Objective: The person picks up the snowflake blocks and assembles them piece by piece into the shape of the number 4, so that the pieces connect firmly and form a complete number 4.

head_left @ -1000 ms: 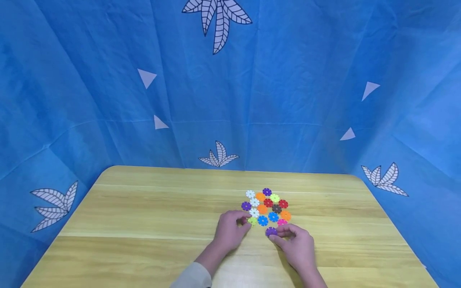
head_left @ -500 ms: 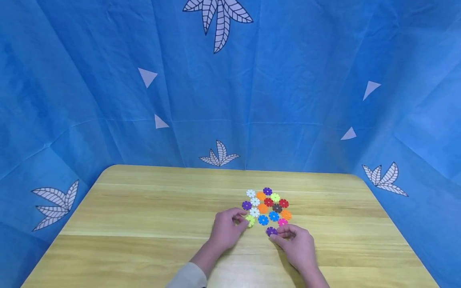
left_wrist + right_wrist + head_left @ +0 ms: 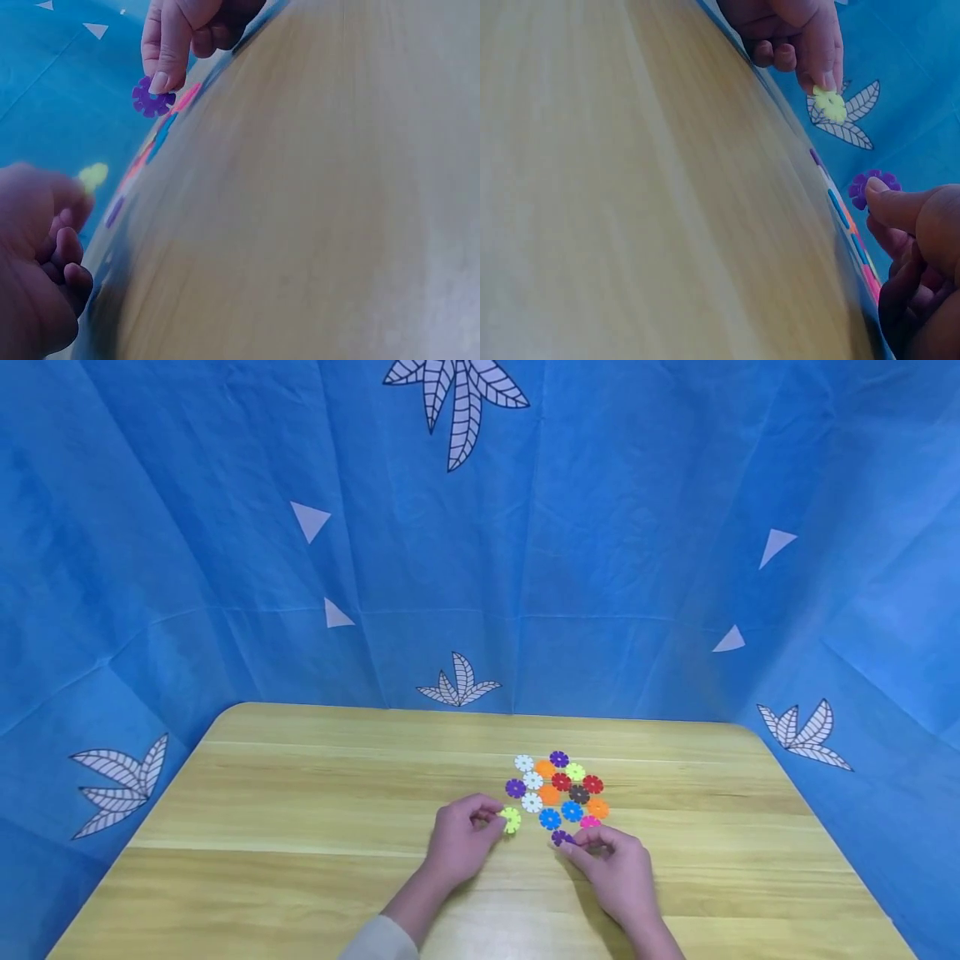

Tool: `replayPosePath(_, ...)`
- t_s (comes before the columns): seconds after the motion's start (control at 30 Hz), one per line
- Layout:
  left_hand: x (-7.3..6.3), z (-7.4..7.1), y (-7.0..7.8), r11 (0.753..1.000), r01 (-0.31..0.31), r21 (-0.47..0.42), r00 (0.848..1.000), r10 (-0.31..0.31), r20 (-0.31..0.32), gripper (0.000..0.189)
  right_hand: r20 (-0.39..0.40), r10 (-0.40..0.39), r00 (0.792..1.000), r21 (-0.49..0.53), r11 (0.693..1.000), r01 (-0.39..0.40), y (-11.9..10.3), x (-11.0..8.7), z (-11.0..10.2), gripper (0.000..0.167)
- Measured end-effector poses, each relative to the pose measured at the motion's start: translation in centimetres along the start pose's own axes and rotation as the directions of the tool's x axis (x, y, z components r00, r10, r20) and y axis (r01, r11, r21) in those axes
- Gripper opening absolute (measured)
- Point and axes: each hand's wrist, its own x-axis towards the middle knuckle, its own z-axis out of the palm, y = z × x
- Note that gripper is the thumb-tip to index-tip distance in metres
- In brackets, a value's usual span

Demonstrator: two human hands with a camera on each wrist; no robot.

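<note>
My left hand [image 3: 460, 842] pinches a yellow-green snowflake disc [image 3: 512, 820] between thumb and fingertips, left of the spread of discs. Between the thumb and fingers of my right hand [image 3: 618, 867] is a purple snowflake disc [image 3: 559, 837], at the near side of the spread. The right wrist view shows this purple disc [image 3: 871, 187] tilted up off the table, its edge partly behind the thumb. Higher in that view, the yellow-green disc [image 3: 829, 106] hangs from my left fingertips. The two held discs are apart from each other.
Several loose discs lie flat beyond my hands, among them a white one [image 3: 532, 802], a blue one [image 3: 550, 818], a brown one [image 3: 579, 794] and a pink one [image 3: 591, 822]. They lie on a wooden table [image 3: 300, 802]. A blue curtain [image 3: 420, 568] hangs behind it.
My left hand has drawn the yellow-green disc leftward, away from the white and blue discs. My right hand stays nearly in place, and its purple disc has tipped a little.
</note>
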Motion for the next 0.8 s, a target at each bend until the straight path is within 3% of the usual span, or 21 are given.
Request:
replayPosePath(0.47, -0.5, -0.9, 0.2, 0.994, 0.084, -0.072, 0.994, -0.089, -0.062, 0.011, 0.047, -0.03, 0.998, 0.076, 0.997, 0.027, -1.2, 0.1, 1.2, 0.013)
replayPosePath(0.8, -0.7, -1.3, 0.4, 0.988, 0.107, -0.11, 0.99, -0.116, -0.08, 0.01, 0.055, -0.05, 0.997, 0.103, 0.994, 0.044, -2.3, 0.2, 2.4, 0.011)
